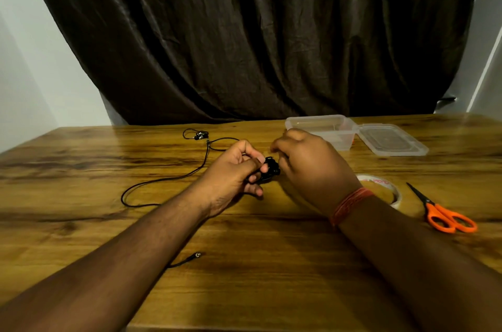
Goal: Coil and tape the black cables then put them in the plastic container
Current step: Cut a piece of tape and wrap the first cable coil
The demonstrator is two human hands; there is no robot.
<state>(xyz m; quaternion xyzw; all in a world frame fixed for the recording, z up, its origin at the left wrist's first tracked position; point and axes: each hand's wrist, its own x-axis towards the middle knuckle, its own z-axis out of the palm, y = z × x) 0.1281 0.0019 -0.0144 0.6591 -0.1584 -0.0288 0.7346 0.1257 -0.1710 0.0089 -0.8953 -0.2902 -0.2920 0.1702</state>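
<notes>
A small black coiled cable sits between my two hands above the middle of the wooden table. My left hand is closed on its left side. My right hand is blurred and pinches at the coil's right side. A second black cable, an earphone lead, trails loose over the table to the left, with its earbuds at the back and its plug near my left forearm. The clear plastic container stands open behind my right hand.
The container's lid lies flat to its right. A roll of clear tape lies by my right wrist, partly hidden. Orange-handled scissors lie at the right. A dark curtain hangs behind the table's far edge.
</notes>
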